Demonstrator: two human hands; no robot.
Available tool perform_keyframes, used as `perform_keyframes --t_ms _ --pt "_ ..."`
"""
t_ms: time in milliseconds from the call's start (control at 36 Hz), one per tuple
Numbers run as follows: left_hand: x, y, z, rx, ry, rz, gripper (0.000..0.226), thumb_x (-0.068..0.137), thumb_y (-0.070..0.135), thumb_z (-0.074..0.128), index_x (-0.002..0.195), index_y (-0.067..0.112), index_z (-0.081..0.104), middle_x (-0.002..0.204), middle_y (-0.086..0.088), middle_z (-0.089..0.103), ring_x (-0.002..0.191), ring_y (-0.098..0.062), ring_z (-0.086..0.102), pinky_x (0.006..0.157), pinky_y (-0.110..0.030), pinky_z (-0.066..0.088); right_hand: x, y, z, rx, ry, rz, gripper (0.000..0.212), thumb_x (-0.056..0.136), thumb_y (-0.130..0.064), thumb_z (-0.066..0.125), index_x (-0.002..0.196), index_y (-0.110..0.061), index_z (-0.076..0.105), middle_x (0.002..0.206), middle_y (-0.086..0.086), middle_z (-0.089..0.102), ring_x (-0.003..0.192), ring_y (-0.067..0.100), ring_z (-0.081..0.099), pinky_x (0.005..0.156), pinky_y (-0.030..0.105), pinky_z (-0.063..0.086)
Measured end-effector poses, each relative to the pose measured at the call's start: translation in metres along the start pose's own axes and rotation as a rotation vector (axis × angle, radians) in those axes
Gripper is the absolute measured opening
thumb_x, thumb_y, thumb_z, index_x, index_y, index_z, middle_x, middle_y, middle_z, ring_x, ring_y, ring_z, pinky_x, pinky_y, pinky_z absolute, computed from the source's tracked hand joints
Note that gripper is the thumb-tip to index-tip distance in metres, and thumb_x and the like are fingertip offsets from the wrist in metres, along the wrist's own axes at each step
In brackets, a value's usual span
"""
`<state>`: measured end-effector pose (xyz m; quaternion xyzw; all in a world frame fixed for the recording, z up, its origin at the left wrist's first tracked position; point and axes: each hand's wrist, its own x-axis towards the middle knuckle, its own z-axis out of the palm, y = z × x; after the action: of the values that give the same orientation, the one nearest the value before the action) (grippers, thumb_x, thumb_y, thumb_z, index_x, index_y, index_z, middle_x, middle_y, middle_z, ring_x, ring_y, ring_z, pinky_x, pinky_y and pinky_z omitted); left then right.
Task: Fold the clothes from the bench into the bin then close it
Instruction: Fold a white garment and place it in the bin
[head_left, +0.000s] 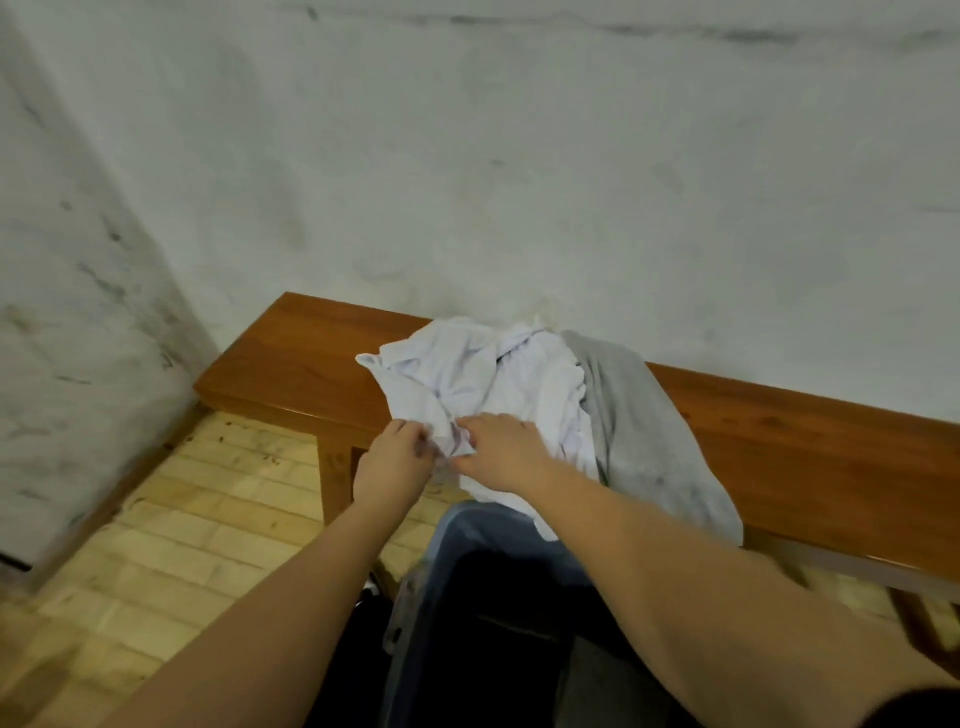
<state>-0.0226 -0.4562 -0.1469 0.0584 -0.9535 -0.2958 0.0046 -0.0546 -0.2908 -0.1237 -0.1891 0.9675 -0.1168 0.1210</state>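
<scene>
Hands: left hand (395, 457) and right hand (498, 449) pinch the white garment (483, 384), to lift its near edge.
Bin: bin (447, 540) sits below our wrists, open.

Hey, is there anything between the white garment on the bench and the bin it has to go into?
Nothing visible. Both hands, left and right, grip the white garment at the bench edge, and the open bin sits directly below.
</scene>
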Motion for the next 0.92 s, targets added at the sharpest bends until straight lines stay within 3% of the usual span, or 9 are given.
perform_keyframes --t_ms 194,333,444,500,528,639,694,833,917 --pt "0.013 -0.001 -0.003 -0.133 0.001 -0.075 0.028 0.098 0.021 0.055 0.122 0.014 0.065 0.127 -0.001 0.056 0.105 -0.017 0.057 0.081 -0.025 0.038 0.003 -0.015 0.001 0.126 -0.021 0.142 0.054 0.096 -0.063 0.038 0.145 -0.040 0.041 0.141 0.002 0.049 0.132 0.029 0.041 0.106 0.045 0.029" --pt "0.014 0.000 -0.005 -0.258 -0.027 -0.134 0.025 0.096 0.020 0.060 0.118 0.011 0.068 0.126 -0.004 0.055 0.102 -0.014 0.053 0.086 -0.024 0.038 0.004 -0.022 0.006 0.145 0.046 0.217 0.041 0.097 -0.059 0.038 0.128 -0.041 0.058 0.124 0.002 0.056 0.122 0.029 0.049 0.100 0.043 0.033" --pt "-0.001 0.005 -0.013 -0.450 -0.050 -0.191 0.007 0.094 0.021 0.063 0.092 0.023 0.069 0.116 -0.003 0.058 0.099 -0.016 0.057 0.079 -0.024 0.042 -0.001 -0.027 0.002 0.237 0.039 0.217 0.031 0.100 -0.052 0.038 0.111 -0.039 0.064 0.113 0.000 0.059 0.118 0.028 0.052 0.097 0.041 0.035" --pt "-0.012 0.011 -0.019 -0.593 -0.049 -0.193 0.015 0.093 0.021 0.064 0.079 0.024 0.068 0.110 -0.002 0.060 0.093 -0.014 0.058 0.076 -0.025 0.046 -0.005 -0.029 -0.006 0.382 0.053 0.205 0.021 0.102 -0.041 0.040 0.091 -0.037 0.058 0.100 -0.002 0.057 0.110 0.027 0.059 0.087 0.036 0.040" --pt "-0.015 0.015 -0.024 -0.640 -0.047 -0.190 0.015 0.093 0.021 0.064 0.079 0.024 0.068 0.108 -0.002 0.061 0.093 -0.015 0.059 0.078 -0.028 0.048 -0.007 -0.030 -0.012 0.481 0.066 0.202 0.019 0.103 -0.036 0.042 0.097 -0.033 0.060 0.103 -0.001 0.060 0.108 0.026 0.060 0.083 0.032 0.041" --pt "-0.016 0.042 -0.051 -0.713 -0.049 -0.154 0.014 0.095 0.028 0.062 0.101 0.020 0.071 0.101 0.002 0.069 0.091 -0.011 0.064 0.066 -0.017 0.048 -0.012 -0.042 -0.055 0.691 0.150 0.197 0.035 0.104 -0.026 0.038 0.134 -0.014 0.052 0.126 0.005 0.060 0.109 0.022 0.058 0.087 0.027 0.043" --pt "-0.018 0.065 -0.075 -0.673 -0.001 -0.076 0.019 0.097 0.030 0.059 0.105 0.017 0.069 0.098 0.004 0.068 0.090 -0.009 0.064 0.065 -0.013 0.046 -0.018 -0.050 -0.086 0.713 0.205 0.137 0.035 0.104 -0.024 0.035 0.134 -0.014 0.049 0.120 0.002 0.058 0.101 0.017 0.055 0.081 0.024 0.040" --pt "-0.006 0.113 -0.124 -0.584 0.069 -0.012 0.041 0.088 0.027 0.069 0.121 0.020 0.045 0.109 0.000 0.058 0.096 -0.018 0.061 0.069 -0.025 0.051 -0.025 -0.056 -0.160 0.647 0.368 -0.002 0.026 0.103 -0.022 0.038 0.124 -0.014 0.053 0.110 -0.003 0.056 0.098 0.015 0.051 0.080 0.025 0.035" --pt "0.003 0.147 -0.150 -0.439 0.118 0.048 0.055 0.084 0.025 0.073 0.130 0.016 0.044 0.119 -0.002 0.055 0.107 -0.024 0.058 0.088 -0.039 0.056 -0.037 -0.057 -0.209 0.569 0.454 -0.083 0.022 0.104 -0.021 0.038 0.118 -0.019 0.055 0.105 -0.006 0.056 0.094 0.013 0.052 0.069 0.020 0.036"
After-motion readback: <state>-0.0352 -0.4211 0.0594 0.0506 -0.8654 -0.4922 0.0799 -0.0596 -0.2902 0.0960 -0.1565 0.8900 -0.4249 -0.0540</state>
